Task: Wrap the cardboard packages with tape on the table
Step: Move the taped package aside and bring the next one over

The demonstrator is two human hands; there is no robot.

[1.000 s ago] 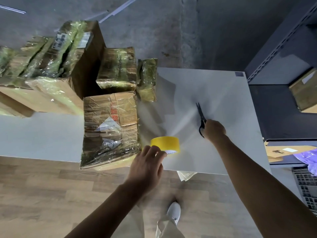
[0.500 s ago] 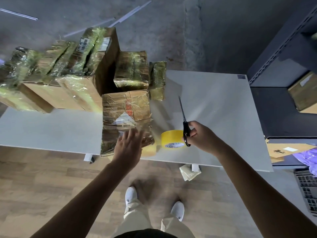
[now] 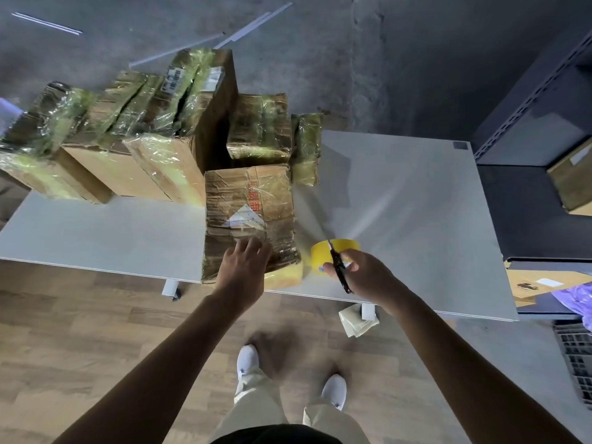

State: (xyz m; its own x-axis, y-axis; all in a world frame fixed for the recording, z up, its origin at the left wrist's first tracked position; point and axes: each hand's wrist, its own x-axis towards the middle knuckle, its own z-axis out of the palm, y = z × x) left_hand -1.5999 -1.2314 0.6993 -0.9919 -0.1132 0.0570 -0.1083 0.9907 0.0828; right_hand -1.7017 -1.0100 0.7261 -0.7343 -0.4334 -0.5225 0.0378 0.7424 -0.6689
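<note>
A crumpled cardboard package (image 3: 250,206) covered in clear tape lies at the near edge of the white table (image 3: 400,193). My left hand (image 3: 245,267) rests flat on its near end, fingers spread. A yellow tape roll (image 3: 333,254) stands just right of the package. My right hand (image 3: 365,277) is shut on black scissors (image 3: 338,267), whose blades point up over the roll. Whether the hand also touches the roll I cannot tell.
Several taped cardboard packages (image 3: 153,123) are stacked at the table's back left, with two smaller ones (image 3: 259,129) behind the near package. A dark metal shelf (image 3: 538,129) holding a box stands to the right. Crumpled paper (image 3: 357,322) lies on the floor under the table.
My right hand brought the scissors from the table's middle to the tape roll. My left hand left the roll and settled on the near package.
</note>
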